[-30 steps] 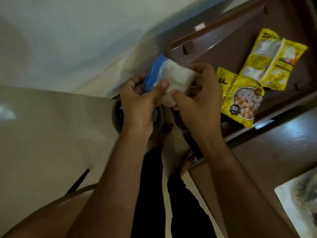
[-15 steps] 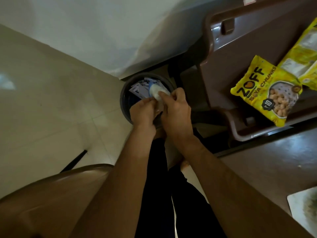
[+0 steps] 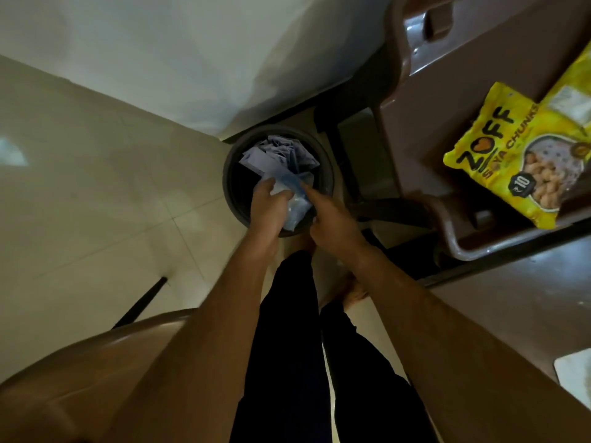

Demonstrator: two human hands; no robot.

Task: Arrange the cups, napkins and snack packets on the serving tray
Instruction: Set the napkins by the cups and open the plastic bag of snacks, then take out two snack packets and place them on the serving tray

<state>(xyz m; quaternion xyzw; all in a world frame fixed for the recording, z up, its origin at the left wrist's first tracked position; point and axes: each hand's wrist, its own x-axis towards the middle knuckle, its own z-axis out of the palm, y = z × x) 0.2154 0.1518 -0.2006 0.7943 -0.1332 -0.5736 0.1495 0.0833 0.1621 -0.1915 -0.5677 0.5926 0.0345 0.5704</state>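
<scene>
My left hand (image 3: 268,204) grips a crumpled blue and clear plastic wrapper (image 3: 295,207) over the mouth of a dark round bin (image 3: 231,183) on the floor. My right hand (image 3: 332,220) is beside it, its index finger stretched out along the wrapper's top; its thumb is hidden. Up at the right a brown serving tray (image 3: 412,129) holds a yellow soya chunks snack packet (image 3: 499,158), and a second yellow packet (image 3: 572,97) overlaps it at the frame edge. No cups or napkins are in view.
Crumpled pale papers (image 3: 275,155) lie inside the bin. The tray rests on a brown table (image 3: 511,302) with a white mat (image 3: 575,372) at the right edge. A brown chair (image 3: 80,378) curves at lower left. A pale wall (image 3: 160,43) stands behind the bin.
Both hands have gone down from tray height to the bin's mouth with the wrapper. My view has tilted toward the floor, and the right hand's fingers have loosened from the wrapper.
</scene>
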